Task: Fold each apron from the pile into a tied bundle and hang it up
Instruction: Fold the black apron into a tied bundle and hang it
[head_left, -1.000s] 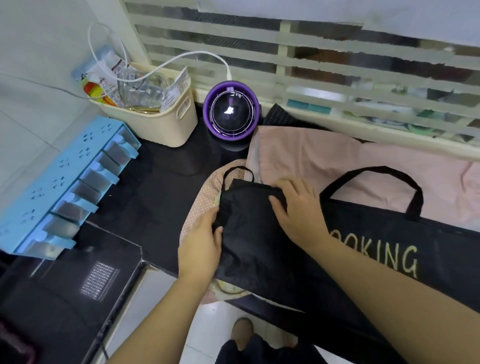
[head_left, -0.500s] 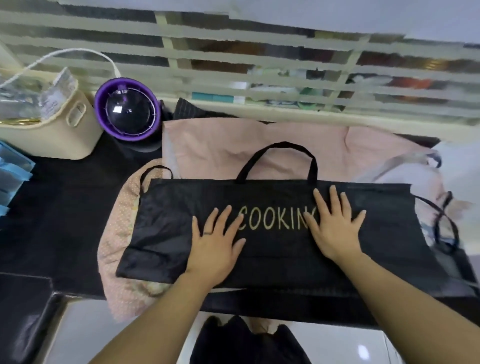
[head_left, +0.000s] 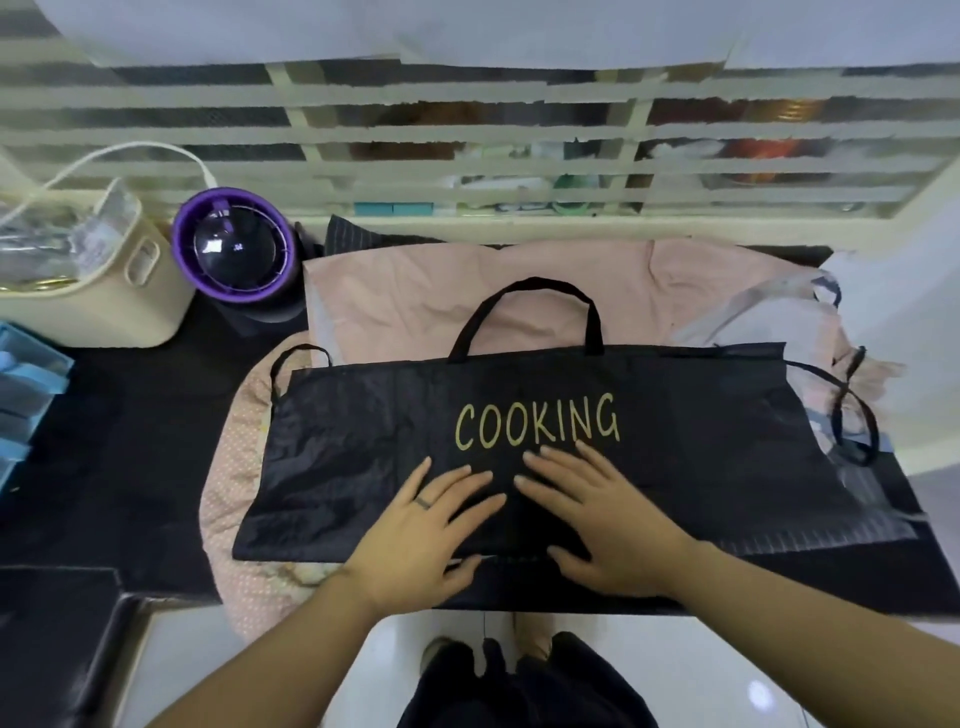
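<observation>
Both palms flat: my left hand (head_left: 421, 535) and right hand (head_left: 602, 519) lie side by side, fingers straight, gripping nothing, just below the COOKING lettering (head_left: 537, 428). The black apron (head_left: 353, 441) lies as a long strip over the pink aprons (head_left: 415, 301); I judge I'm pressing it smooth for folding.

We found bare surface (head_left: 140, 441) open at our left; a cream basket (head_left: 119, 312) and purple appliance (head_left: 234, 252) blocked the far-left corner, the apron pile (head_left: 415, 306) covering the middle.
</observation>
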